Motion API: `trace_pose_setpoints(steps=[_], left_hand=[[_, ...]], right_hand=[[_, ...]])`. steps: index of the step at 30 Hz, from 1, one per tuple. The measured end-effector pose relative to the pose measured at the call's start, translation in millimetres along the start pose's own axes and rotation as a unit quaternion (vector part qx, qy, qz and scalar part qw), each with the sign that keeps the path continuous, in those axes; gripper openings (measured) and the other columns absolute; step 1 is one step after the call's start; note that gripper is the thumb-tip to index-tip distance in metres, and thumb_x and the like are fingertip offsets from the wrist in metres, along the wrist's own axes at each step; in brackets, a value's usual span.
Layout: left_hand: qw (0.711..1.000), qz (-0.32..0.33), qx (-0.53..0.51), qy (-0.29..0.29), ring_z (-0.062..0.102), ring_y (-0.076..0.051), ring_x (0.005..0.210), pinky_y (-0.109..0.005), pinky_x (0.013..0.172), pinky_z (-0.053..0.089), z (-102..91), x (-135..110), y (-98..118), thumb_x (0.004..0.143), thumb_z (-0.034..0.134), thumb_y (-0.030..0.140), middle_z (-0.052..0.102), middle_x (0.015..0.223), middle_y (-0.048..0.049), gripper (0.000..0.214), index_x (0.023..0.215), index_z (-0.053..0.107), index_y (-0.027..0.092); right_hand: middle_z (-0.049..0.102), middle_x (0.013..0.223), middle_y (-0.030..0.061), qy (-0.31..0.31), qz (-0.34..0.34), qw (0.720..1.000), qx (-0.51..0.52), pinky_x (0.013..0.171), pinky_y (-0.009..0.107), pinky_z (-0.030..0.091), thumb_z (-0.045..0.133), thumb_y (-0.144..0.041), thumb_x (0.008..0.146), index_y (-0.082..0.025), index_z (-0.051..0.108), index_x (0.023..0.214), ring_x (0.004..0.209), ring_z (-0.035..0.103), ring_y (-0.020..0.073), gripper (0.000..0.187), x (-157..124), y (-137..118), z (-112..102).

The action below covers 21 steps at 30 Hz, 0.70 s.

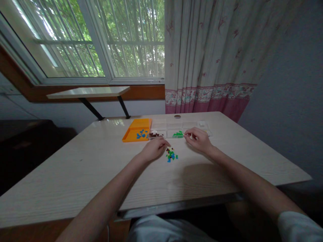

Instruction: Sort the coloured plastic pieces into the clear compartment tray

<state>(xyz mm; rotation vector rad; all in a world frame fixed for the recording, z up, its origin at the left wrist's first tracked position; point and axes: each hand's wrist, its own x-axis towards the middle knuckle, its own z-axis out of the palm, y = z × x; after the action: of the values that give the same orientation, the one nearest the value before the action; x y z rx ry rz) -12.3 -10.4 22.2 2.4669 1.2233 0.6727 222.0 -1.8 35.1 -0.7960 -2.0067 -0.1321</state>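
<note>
The left hand (155,148) rests low over the table (101,164), its fingers bent and drawn close together, the tips just beside a small pile of mixed pieces (171,155). Whether it holds a piece I cannot tell. The pile, mostly green and blue with a few brown and yellow, lies on the table between the hands, slightly nearer than both. The right hand (199,138) is at the near side of a clear tray (174,125), thumb and forefinger narrowed near the green pieces (178,134); whether anything is pinched there I cannot tell. Left of the green ones, brown pieces (155,135) lie in another compartment. Farther left, an open orange box (138,123) holds blue pieces (141,133).
</note>
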Motion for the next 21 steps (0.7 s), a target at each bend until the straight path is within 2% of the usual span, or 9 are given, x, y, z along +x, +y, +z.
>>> trace_pose_setpoints(steps=[5, 14, 21], left_hand=[[0.997, 0.012, 0.066, -0.04, 0.054, -0.015, 0.087, -0.025, 0.078, 0.042, 2.4, -3.9, -2.3, 0.081, 0.041, 0.016, 0.056, 0.095, -0.0068, 0.03, 0.1, 0.064, 0.019], [0.992, -0.003, 0.121, -0.024, 0.055, -0.017, 0.092, -0.026, 0.08, 0.042, 2.5, -4.4, -8.4, 0.083, 0.04, 0.019, 0.056, 0.099, -0.0067, 0.027, 0.098, 0.062, 0.02], [0.99, -0.002, 0.14, -0.022, 0.055, -0.017, 0.087, -0.025, 0.072, 0.043, -0.2, -4.9, -6.2, 0.084, 0.039, 0.022, 0.057, 0.095, -0.0064, 0.024, 0.092, 0.062, 0.019]], right_hand=[[0.058, 0.064, 0.0004, 0.021, -0.006, 1.0, -0.004, 0.053, 0.022, 0.037, 0.051, -0.028, 0.08, -0.019, 0.061, 0.079, 0.048, 0.044, 0.0077, 0.013, 0.3, 3.4, -1.9], [0.06, 0.066, 0.0007, 0.029, -0.025, 0.999, 0.002, 0.051, 0.021, 0.037, 0.052, -0.026, 0.08, -0.019, 0.06, 0.079, 0.047, 0.043, 0.0071, 0.011, -0.3, 3.6, -1.2], [0.059, 0.064, -0.0003, 0.04, -0.028, 0.999, 0.011, 0.05, 0.021, 0.036, 0.053, -0.024, 0.079, -0.019, 0.06, 0.079, 0.047, 0.043, 0.0071, 0.008, 1.1, 2.7, -2.8]])
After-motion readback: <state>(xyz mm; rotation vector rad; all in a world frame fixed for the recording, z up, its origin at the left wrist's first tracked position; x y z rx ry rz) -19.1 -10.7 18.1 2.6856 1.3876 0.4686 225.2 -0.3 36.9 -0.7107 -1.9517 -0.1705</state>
